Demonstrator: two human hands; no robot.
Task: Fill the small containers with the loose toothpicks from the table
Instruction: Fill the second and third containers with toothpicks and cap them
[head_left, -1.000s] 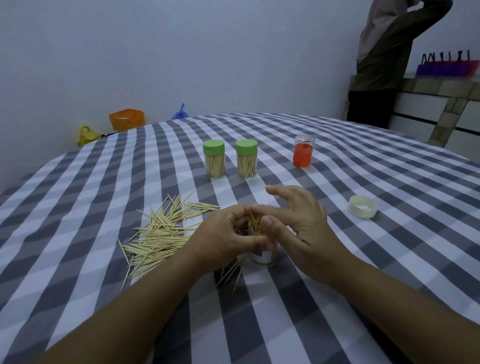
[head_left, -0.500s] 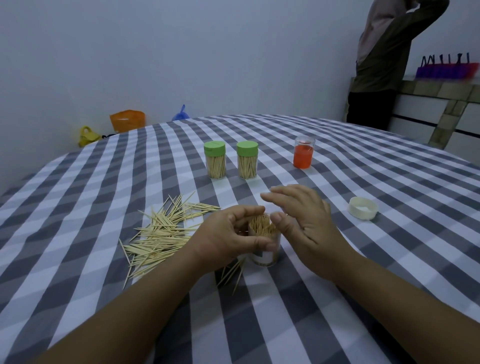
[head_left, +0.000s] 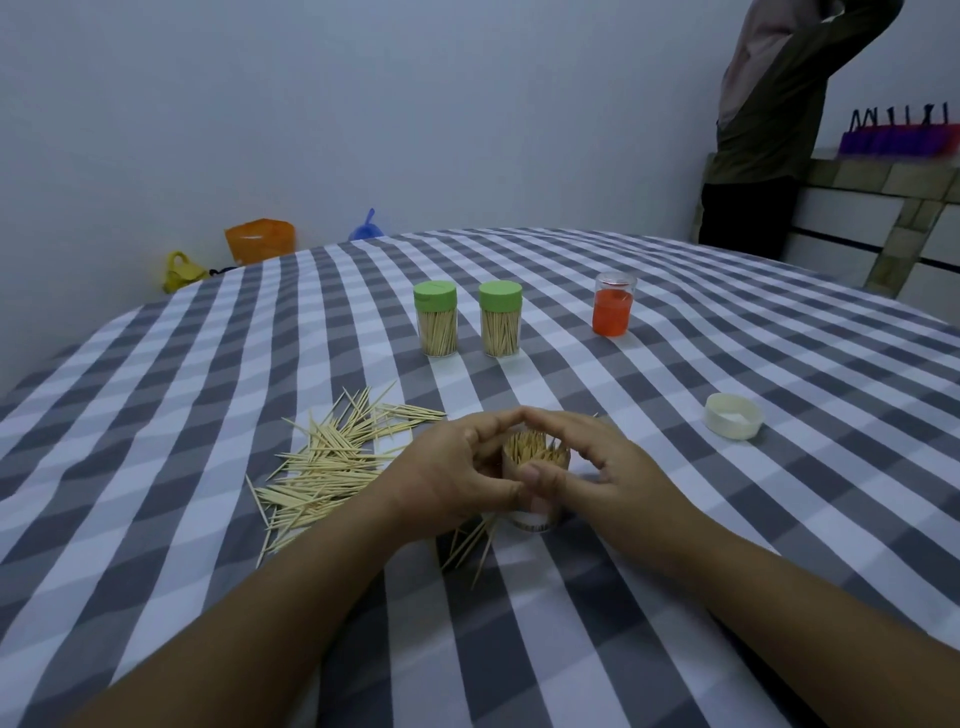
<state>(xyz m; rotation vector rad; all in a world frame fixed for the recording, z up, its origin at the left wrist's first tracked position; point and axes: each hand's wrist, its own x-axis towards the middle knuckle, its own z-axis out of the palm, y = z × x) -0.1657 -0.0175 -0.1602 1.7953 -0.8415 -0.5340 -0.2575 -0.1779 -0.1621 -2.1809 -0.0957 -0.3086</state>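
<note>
A small clear container (head_left: 535, 457), open at the top and packed with upright toothpicks, stands on the checked tablecloth between my hands. My left hand (head_left: 447, 478) curls round its left side and my right hand (head_left: 602, 473) curls round its right side; the fingertips meet behind it and the thumbs in front. A pile of loose toothpicks (head_left: 337, 462) lies to the left. A few more toothpicks (head_left: 475, 545) lie under my left wrist. Two filled containers with green lids (head_left: 436, 318) (head_left: 500, 318) stand further back.
A clear container with an orange lower half (head_left: 613, 310) stands at the back right. A white lid (head_left: 733, 415) lies upside down to the right. A person stands (head_left: 769, 124) beyond the table at a tiled counter. Orange, yellow and blue items sit by the far wall.
My right hand has come down from above the container's mouth and closed round its right side. The toothpicks now sit lower in the container. My left hand has kept its hold.
</note>
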